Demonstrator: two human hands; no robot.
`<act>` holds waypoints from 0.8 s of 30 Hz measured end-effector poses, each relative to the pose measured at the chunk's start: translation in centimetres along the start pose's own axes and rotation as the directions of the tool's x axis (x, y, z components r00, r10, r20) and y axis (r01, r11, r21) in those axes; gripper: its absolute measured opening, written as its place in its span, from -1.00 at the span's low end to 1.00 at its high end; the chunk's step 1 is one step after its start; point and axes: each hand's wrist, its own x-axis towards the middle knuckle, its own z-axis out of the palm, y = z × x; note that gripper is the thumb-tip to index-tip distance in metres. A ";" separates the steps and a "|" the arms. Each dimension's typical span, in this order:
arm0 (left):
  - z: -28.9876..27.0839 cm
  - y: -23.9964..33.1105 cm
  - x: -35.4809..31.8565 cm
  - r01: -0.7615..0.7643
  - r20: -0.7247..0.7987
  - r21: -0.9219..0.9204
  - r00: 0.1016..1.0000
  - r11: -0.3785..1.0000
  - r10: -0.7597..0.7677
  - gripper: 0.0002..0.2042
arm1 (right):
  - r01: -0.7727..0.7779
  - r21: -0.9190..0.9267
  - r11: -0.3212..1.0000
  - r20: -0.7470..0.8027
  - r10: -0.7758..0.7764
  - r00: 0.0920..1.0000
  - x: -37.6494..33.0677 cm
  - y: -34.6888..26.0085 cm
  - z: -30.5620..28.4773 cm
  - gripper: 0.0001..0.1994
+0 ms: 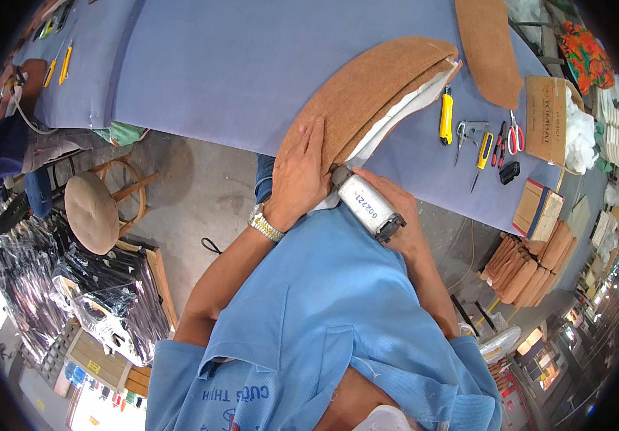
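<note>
2 hands at the near edge of the blue table (pixel 252 65), and I'm looking down over a blue shirt (pixel 324 302). My left hand (pixel 299 176) lies flat, fingers together and stretched out, pressing on the brown cushion cover (pixel 367 90); it grips nothing. My right hand (pixel 396 208) is wrapped around a grey power tool (pixel 367 203), fingers closed on its barrel. The tool's long axis runs on a diagonal, its nose pointing up and left toward the cover's near end, its dark rear end down and right toward my body. The nose sits just beside my left hand; I cannot tell whether it touches the fabric. The cover's long axis runs from that near end up and right, with white lining (pixel 403 118) showing along its lower edge. Further right lie a yellow knife (pixel 446 115), red scissors (pixel 515 133) and a cardboard box (pixel 548 118).
</note>
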 end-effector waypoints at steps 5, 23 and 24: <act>-0.1 0.3 -0.2 0.024 0.011 -0.007 1.000 1.000 -0.024 0.00 | -0.016 0.034 0.999 -0.012 0.016 1.000 0.2 0.0 0.4 -0.29; -1.0 -5.5 -0.9 -0.151 0.132 -0.398 0.967 0.905 0.220 0.09 | -0.009 0.009 1.000 -0.044 0.009 0.999 1.3 -0.1 1.2 -0.33; -0.7 -5.1 -1.1 -0.125 0.113 -0.359 0.978 0.925 0.176 0.07 | 0.011 -0.016 1.000 -0.053 -0.012 0.999 1.3 -0.3 1.3 -0.33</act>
